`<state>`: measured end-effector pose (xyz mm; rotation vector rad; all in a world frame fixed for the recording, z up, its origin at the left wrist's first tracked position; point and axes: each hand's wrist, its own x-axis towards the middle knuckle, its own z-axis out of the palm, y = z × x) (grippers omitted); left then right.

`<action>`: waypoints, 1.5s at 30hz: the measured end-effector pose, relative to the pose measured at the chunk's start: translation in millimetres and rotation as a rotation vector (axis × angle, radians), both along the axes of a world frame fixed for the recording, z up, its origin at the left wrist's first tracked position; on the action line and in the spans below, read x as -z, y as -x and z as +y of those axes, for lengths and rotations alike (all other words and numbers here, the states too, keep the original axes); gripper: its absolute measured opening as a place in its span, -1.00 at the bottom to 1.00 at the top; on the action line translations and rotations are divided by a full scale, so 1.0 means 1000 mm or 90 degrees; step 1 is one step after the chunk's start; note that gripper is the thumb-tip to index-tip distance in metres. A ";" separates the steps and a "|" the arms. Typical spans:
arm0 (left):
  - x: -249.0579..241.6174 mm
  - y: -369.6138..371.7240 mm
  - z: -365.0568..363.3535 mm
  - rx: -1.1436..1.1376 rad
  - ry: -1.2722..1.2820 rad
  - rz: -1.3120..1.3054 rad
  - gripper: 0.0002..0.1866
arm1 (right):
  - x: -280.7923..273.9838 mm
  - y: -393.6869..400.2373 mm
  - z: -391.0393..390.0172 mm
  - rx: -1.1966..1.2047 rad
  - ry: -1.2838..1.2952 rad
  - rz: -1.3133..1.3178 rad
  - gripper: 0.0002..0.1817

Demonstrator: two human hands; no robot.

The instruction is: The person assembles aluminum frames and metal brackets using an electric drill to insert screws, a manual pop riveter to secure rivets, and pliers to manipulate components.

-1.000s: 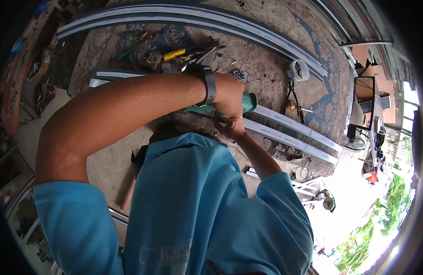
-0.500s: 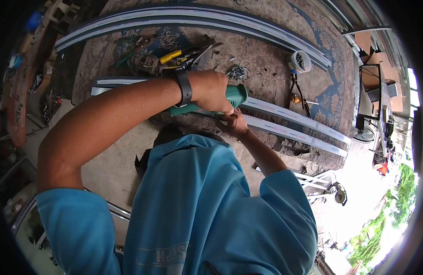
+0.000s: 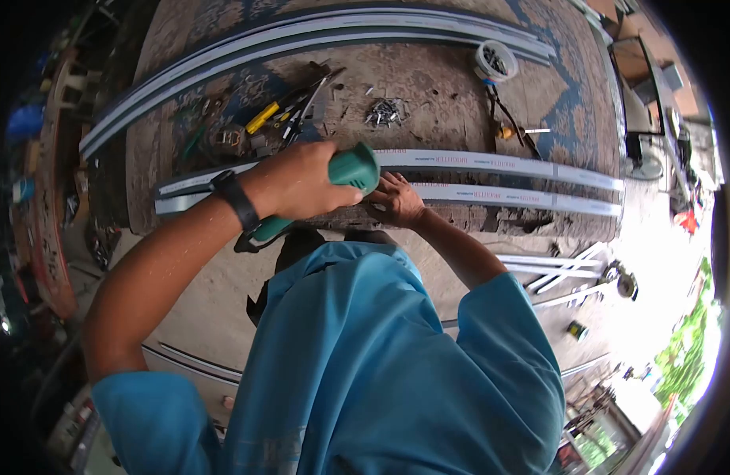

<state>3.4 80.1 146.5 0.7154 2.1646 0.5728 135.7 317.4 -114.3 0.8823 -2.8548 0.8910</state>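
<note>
My left hand (image 3: 293, 182), with a dark band on the wrist, is wrapped around a green power drill (image 3: 355, 168). The drill's rounded body points up and right, and its lower end (image 3: 268, 229) shows below the wrist. Right beside the drill, my right hand (image 3: 398, 202) grips the nearer of two long aluminium profiles (image 3: 491, 195), fingers over its top and thumb on the near side. The farther profile (image 3: 499, 163) runs parallel to it. The drill's working tip is hidden behind its body and my hands.
On the carpet-covered table (image 3: 428, 71) lie a pile of small screws (image 3: 387, 112), a yellow-handled tool (image 3: 262, 118) and a screwdriver (image 3: 507, 131). A white tub of fasteners (image 3: 496, 61) stands at the back right. More profiles (image 3: 317, 32) stretch along the far side.
The view has shifted. My left hand has drawn the drill leftward, away from my right hand, and its lower end now slopes down toward me. My right hand stays at the near profile.
</note>
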 end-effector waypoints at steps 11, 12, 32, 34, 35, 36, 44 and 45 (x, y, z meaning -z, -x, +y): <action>-0.011 -0.017 0.002 -0.026 -0.057 -0.052 -0.31 | 0.005 -0.001 0.000 0.022 0.042 0.074 -0.64; -0.014 -0.016 0.005 -0.031 -0.049 -0.063 -0.31 | 0.006 -0.002 -0.001 0.020 0.043 0.071 -0.64; -0.006 -0.010 0.001 -0.103 -0.030 -0.135 -0.30 | 0.005 0.000 -0.001 0.023 0.063 0.089 -0.70; -0.006 -0.011 0.000 -0.120 -0.026 -0.143 -0.30 | 0.004 0.000 -0.001 0.023 0.064 0.093 -0.70; -0.006 -0.011 0.000 -0.133 -0.019 -0.148 -0.29 | 0.006 -0.001 -0.001 0.024 0.066 0.096 -0.70; -0.006 -0.011 0.000 -0.145 -0.011 -0.152 -0.29 | 0.006 0.000 -0.001 0.024 0.068 0.099 -0.69; -0.012 -0.020 0.008 0.026 -0.036 -0.054 -0.21 | 0.012 -0.003 0.000 0.027 0.059 0.090 -0.66; -0.014 -0.022 0.008 0.063 -0.026 -0.040 -0.20 | 0.013 -0.003 -0.001 0.026 0.060 0.091 -0.66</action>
